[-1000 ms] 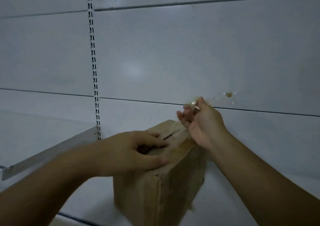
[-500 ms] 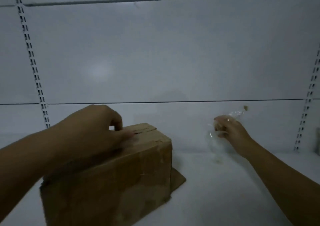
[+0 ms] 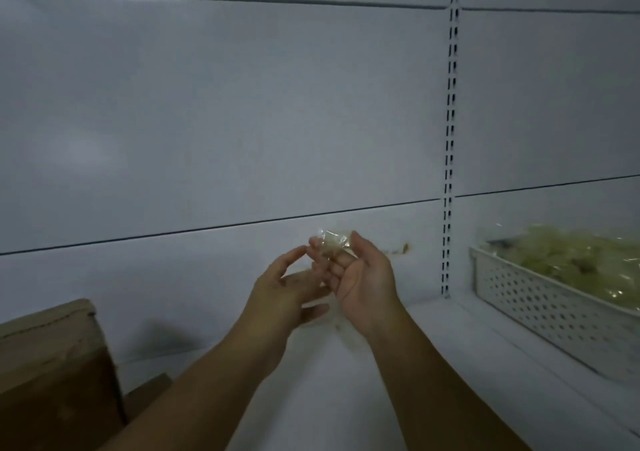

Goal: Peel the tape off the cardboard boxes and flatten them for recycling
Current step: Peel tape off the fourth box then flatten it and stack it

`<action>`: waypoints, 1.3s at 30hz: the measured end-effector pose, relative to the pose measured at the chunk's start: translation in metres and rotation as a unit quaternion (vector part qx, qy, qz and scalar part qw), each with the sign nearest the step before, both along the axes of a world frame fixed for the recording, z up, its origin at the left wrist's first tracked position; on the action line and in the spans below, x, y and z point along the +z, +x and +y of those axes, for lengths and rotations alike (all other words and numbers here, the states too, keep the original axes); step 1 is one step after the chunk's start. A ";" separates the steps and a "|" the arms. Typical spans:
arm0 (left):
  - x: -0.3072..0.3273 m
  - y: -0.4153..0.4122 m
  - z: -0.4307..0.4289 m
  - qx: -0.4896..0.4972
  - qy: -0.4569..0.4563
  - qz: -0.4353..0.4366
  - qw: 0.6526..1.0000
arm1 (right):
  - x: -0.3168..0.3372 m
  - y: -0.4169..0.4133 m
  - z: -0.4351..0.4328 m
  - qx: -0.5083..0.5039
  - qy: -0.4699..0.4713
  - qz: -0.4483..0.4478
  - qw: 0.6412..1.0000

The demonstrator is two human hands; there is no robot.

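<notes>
A brown cardboard box point(image 3: 52, 364) stands at the lower left on the white shelf point(image 3: 346, 398), with a loose flap lying beside its base. Both hands are raised together in the middle of the view, away from the box. My right hand point(image 3: 363, 277) holds a crumpled strip of clear tape point(image 3: 332, 241) at its fingertips, and more of the strip hangs down between the hands. My left hand point(image 3: 287, 284) is right beside it with fingers spread, touching the hanging tape.
A white perforated basket point(image 3: 540, 298) full of crumpled clear tape and plastic sits at the right on the shelf. A slotted metal upright point(image 3: 449, 139) runs down the white back panel just left of the basket.
My left hand has let go of the box and come over to the right hand. The view has swung right, so the box sits at the left edge and the basket appears.
</notes>
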State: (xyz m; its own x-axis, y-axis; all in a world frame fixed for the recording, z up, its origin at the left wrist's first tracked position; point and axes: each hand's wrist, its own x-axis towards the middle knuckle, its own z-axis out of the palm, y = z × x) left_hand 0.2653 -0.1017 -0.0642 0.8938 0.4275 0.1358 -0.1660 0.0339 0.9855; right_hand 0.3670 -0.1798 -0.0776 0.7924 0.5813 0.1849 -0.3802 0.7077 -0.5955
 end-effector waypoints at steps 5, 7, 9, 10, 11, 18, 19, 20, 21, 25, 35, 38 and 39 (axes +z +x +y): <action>-0.010 0.033 0.012 0.129 -0.047 -0.030 0.990 | -0.007 0.028 0.004 -0.235 -0.067 0.028 0.969; -0.011 0.044 0.013 0.152 -0.061 -0.045 0.985 | -0.005 0.032 -0.001 -0.297 -0.115 0.024 0.947; -0.013 0.056 0.010 0.143 -0.041 -0.051 0.988 | -0.003 0.030 -0.007 -0.344 -0.150 0.013 0.927; -0.014 0.062 0.007 0.131 -0.021 -0.049 0.990 | -0.002 0.028 -0.010 -0.357 -0.152 0.005 0.922; -0.014 0.067 0.002 0.118 -0.001 -0.045 0.992 | -0.001 0.026 -0.014 -0.366 -0.150 -0.007 0.919; -0.008 0.103 -0.052 -0.045 -0.038 -0.109 0.992 | 0.056 0.043 -0.127 -0.582 -0.318 -0.263 0.701; -0.010 0.107 -0.065 -0.068 -0.028 -0.112 0.991 | 0.068 0.046 -0.150 -0.606 -0.358 -0.321 0.634; -0.012 0.111 -0.078 -0.090 -0.015 -0.115 0.989 | 0.078 0.049 -0.173 -0.622 -0.400 -0.374 0.559; -0.012 0.116 -0.091 -0.110 -0.002 -0.117 0.987 | 0.085 0.053 -0.196 -0.632 -0.436 -0.416 0.488; 0.007 0.138 -0.131 -0.141 0.037 -0.128 0.981 | 0.110 0.073 -0.281 -0.618 -0.546 -0.492 0.281; 0.029 0.234 -0.250 -0.214 0.508 0.040 0.833 | 0.052 0.174 -0.317 -0.364 -0.705 -0.536 0.288; 0.005 0.248 -0.250 -0.257 0.553 0.078 0.789 | 0.049 0.189 -0.339 -0.186 -0.686 -0.451 0.540; 0.003 0.253 -0.249 -0.285 0.509 0.092 0.807 | 0.057 0.192 -0.353 -0.117 -0.651 -0.395 0.638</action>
State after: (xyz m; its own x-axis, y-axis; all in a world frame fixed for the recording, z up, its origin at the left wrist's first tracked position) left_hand 0.5187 -0.3509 -0.0615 0.9509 -0.3094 0.0000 -0.2569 -0.7895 0.5573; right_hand 0.5594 -0.5324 -0.0203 0.8441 0.5326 0.0625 0.4281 -0.5990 -0.6767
